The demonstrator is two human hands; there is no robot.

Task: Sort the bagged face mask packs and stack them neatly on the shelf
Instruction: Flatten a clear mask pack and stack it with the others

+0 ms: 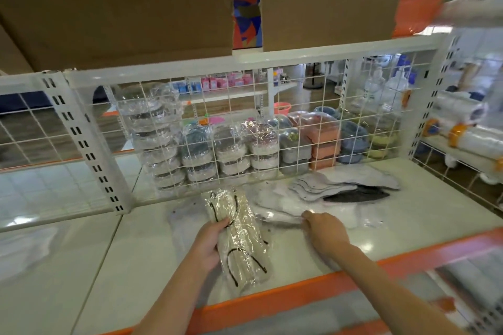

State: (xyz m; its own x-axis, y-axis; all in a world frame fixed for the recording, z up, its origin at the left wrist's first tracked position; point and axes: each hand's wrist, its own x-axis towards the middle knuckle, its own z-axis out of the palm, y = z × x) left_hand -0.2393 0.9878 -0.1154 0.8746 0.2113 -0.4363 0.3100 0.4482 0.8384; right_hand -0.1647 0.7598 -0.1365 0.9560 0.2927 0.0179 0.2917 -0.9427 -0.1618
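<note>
Mid-sort: left hand [209,242] grips a clear-bagged beige mask pack [239,236], right hand [324,228] pinches a white bagged pack [277,209], probably stacking next.

white wire-mesh back panel [272,106], cardboard boxes [122,8] above, brown floor [223,106]

No text, label, brand, number or sign can be read anywhere in the view. The clear plastic bag of beige face masks with black ear loops [239,236] shows no print, the brown cardboard boxes [114,5] on the upper level show plain faces, and the small pink and blue cartons [217,83] on the far shelf are too blurred to make out.
</note>
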